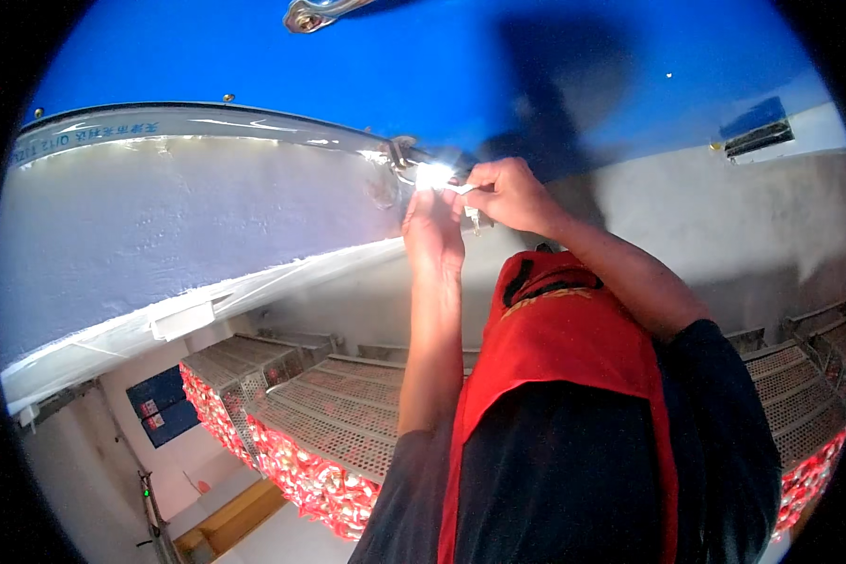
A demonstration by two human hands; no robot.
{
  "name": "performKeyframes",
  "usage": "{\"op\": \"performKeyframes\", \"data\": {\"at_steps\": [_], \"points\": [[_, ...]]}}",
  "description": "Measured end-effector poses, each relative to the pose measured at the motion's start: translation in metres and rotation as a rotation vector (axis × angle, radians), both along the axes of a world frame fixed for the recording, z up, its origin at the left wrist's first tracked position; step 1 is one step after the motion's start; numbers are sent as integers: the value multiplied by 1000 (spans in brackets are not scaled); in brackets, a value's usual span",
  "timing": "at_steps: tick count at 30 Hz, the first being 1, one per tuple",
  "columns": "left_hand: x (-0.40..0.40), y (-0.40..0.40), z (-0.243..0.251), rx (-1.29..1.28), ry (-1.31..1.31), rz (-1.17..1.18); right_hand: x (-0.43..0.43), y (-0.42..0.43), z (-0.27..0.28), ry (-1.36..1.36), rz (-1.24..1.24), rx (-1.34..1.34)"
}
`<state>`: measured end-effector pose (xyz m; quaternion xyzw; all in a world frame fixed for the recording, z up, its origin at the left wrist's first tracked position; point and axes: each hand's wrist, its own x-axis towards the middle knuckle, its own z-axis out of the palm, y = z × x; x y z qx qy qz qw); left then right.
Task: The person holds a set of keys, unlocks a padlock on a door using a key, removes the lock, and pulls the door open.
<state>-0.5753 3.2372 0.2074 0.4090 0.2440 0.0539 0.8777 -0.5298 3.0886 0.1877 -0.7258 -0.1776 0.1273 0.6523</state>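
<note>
My left hand (433, 229) reaches up to a small metal object (434, 176), perhaps a padlock, and holds it with the fingertips. Strong glare hides its outline. Right beside it is a metal hasp (399, 151) at the lower edge of a blue panel (395, 63). My right hand (511, 190) pinches a key (460, 188) against the bright object; whether it is inserted I cannot tell. A second key (474, 220) dangles below those fingers.
A metal handle (314, 17) sits on the blue panel. Clear plastic edging (254, 127) bearing writing runs left. A red apron (571, 331) covers my front. Perforated metal trays (331, 402), apparently inverted in view, hold red peppers (310, 479); more trays (793, 402) stand right.
</note>
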Motion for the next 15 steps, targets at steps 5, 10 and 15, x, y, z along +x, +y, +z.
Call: {"op": "performKeyframes", "data": {"at_steps": [5, 10, 15], "points": [[1, 1, 1, -7, 38, 8, -8, 4, 3, 27, -83, -15], [2, -7, 10, 7, 89, 33, -12, 2, 4, -212, -144, -147], [1, 9, -5, -31, 10, -108, -13, 7, 1, -40, -50, 31]]}}
